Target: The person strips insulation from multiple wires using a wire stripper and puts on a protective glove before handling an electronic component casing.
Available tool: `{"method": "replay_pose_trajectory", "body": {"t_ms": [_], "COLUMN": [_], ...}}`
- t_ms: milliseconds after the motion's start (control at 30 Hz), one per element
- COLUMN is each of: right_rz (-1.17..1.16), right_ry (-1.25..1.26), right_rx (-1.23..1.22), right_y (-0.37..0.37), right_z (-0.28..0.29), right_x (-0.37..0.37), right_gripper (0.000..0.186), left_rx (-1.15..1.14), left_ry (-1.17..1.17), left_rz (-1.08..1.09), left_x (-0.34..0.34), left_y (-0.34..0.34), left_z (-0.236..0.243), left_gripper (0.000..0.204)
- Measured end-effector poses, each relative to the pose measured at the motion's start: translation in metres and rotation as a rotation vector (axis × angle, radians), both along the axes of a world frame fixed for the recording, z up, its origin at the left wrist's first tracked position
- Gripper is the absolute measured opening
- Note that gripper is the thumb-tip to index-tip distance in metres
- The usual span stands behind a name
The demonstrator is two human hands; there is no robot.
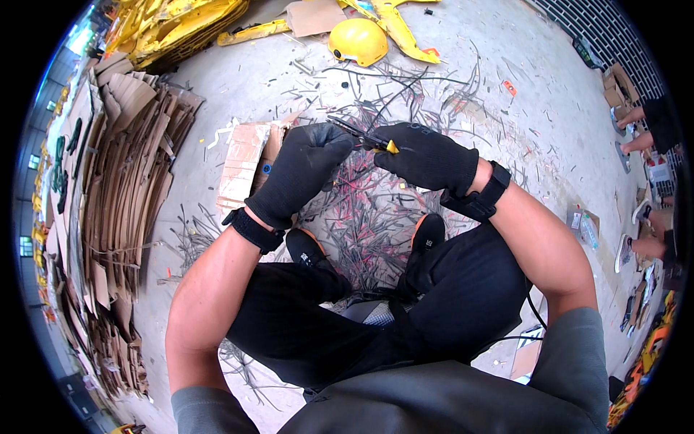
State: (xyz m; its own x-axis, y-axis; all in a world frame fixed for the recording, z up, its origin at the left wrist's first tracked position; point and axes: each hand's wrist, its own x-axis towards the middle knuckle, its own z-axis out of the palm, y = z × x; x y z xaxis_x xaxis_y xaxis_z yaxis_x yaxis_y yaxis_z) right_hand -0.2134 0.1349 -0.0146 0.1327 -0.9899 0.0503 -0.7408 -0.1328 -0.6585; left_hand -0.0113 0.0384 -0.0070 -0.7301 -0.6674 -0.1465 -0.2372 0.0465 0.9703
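My right hand (426, 153), in a black glove, is closed around a slim dark hand tool with a yellow part (392, 147). The tool's narrow end points up and left, toward the other hand; its exact kind is hard to make out. My left hand (309, 163), also gloved in black, is closed with the fingertips pinched just beside the tool. Whatever lies in that pinch is hidden by the glove. Below both hands, between my shoes, spreads a heap of short black and red wire scraps (361, 224).
A torn cardboard box (242, 163) sits beyond my left wrist. Stacked flattened cardboard (119, 195) lines the left side. Ahead are a yellow helmet (359, 41) and a pile of yellow panels (170, 29). Other people's legs (643, 137) show at the right, near a plastic bottle (589, 231).
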Motion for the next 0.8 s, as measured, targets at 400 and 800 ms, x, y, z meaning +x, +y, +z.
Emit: {"method": "replay_pose_trajectory", "body": {"t_ms": [400,800], "right_rz": [0.002,-0.04], "right_ry": [-0.008,0.028], "right_rx": [-0.068,0.009], "right_y": [0.0,-0.002], "right_z": [-0.011,-0.003], "right_x": [0.001,0.003], "right_gripper": [0.025,0.024], "left_rx": [0.005,-0.032], "left_ry": [-0.018,0.009], "left_rz": [-0.026,-0.061], "left_x": [0.002,-0.001], "left_y": [-0.001,0.002], "left_z": [0.002,0.005], "left_gripper": [0.019,0.021]}}
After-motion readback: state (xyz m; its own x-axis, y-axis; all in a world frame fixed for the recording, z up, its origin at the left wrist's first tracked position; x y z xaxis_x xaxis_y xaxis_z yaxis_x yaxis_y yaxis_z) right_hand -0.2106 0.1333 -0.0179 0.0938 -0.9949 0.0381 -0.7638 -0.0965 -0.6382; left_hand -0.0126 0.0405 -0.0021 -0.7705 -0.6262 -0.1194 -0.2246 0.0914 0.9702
